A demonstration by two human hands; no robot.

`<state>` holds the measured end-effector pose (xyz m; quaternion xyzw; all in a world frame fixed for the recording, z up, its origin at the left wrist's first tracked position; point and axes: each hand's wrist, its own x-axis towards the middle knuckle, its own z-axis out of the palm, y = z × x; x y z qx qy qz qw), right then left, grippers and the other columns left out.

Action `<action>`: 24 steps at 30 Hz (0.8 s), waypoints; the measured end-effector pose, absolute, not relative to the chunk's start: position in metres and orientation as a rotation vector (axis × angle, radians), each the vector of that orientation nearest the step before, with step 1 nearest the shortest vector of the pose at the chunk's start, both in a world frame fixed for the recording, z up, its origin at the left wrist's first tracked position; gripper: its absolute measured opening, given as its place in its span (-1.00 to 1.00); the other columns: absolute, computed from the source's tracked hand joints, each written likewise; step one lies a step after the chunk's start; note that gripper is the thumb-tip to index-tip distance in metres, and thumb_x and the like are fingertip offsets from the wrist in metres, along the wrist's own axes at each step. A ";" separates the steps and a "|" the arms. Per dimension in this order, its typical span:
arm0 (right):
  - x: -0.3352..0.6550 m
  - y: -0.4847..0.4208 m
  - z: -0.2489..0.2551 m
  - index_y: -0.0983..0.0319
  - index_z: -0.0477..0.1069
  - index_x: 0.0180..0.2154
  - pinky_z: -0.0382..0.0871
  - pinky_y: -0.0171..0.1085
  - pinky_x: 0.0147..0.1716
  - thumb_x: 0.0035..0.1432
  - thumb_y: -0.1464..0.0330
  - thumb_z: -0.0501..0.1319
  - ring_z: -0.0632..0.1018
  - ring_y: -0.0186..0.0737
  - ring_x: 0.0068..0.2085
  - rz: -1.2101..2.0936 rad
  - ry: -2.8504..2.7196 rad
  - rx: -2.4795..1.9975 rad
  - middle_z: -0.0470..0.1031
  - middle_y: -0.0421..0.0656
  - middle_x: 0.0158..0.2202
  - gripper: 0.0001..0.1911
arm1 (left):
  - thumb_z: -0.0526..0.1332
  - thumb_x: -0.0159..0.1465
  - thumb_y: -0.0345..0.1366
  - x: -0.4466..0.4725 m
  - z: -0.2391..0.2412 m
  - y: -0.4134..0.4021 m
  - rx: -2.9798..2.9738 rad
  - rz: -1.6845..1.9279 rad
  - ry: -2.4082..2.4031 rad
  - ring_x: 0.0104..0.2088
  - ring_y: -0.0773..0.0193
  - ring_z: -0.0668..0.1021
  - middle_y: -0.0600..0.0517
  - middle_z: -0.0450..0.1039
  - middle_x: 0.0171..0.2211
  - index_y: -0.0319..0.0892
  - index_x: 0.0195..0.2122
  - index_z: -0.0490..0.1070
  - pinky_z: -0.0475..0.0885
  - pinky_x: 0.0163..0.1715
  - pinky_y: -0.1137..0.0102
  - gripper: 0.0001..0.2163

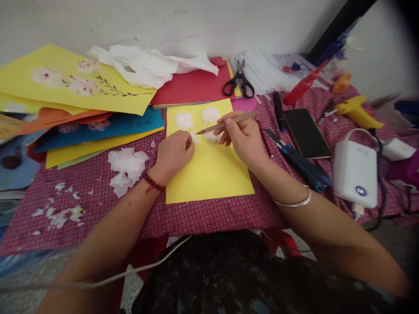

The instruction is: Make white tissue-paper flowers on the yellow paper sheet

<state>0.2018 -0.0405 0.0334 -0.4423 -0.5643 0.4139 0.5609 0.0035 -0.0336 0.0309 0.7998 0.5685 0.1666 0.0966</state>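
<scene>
A yellow sheet of card (209, 174) lies on the red checked cloth before me, with white tissue tufts (210, 114) stuck near its top edge. My left hand (173, 153) is curled into a loose fist on the sheet's upper left, its fingertips pinched on a small bit of white tissue (195, 138). My right hand (242, 138) grips a thin wooden stick (225, 124) with a pointed tip. The tip points left and nearly meets the left fingertips at the tissue.
Torn white tissue pieces (126, 168) lie left of the sheet. Stacked coloured cards (85, 100) fill the left. Black scissors (238, 80), a red bottle (301, 87), a dark phone (306, 133), pens (296, 157), a white power bank (355, 172) and a yellow glue gun (356, 111) sit to the right.
</scene>
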 end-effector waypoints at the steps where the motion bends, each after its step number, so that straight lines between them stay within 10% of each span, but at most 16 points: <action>1: 0.204 -0.040 0.035 0.21 0.39 -0.30 0.26 -0.39 -0.64 0.26 0.04 0.18 0.47 -0.41 -0.58 0.976 -1.277 -1.033 0.53 -0.19 -0.47 -0.65 | 0.12 0.21 -0.37 0.002 0.031 -0.032 2.335 0.515 1.668 -0.38 0.21 0.45 -0.01 0.45 -0.41 -0.16 -0.40 0.40 0.24 -0.40 0.30 -0.91; 14: 0.199 -0.042 0.032 0.22 0.35 -0.32 0.27 -0.42 -0.63 0.28 0.07 0.14 0.43 -0.45 -0.58 1.075 -1.368 -1.117 0.50 -0.21 -0.50 -0.65 | 0.07 0.34 0.04 -0.038 0.063 -0.028 1.677 0.900 1.417 -0.47 0.36 0.43 -0.03 0.55 -0.36 -0.16 -0.25 0.54 0.30 -0.48 0.40 -0.60; 24: 0.196 -0.049 0.032 0.16 0.42 -0.34 0.29 -0.29 -0.64 0.25 0.09 0.19 0.44 -0.35 -0.60 1.118 -1.429 -1.114 0.52 -0.17 -0.49 -0.72 | 0.24 0.21 -0.19 -0.128 0.096 -0.057 1.774 0.884 1.847 -0.36 0.32 0.42 0.09 0.49 -0.35 -0.16 -0.28 0.45 0.31 -0.34 0.33 -0.84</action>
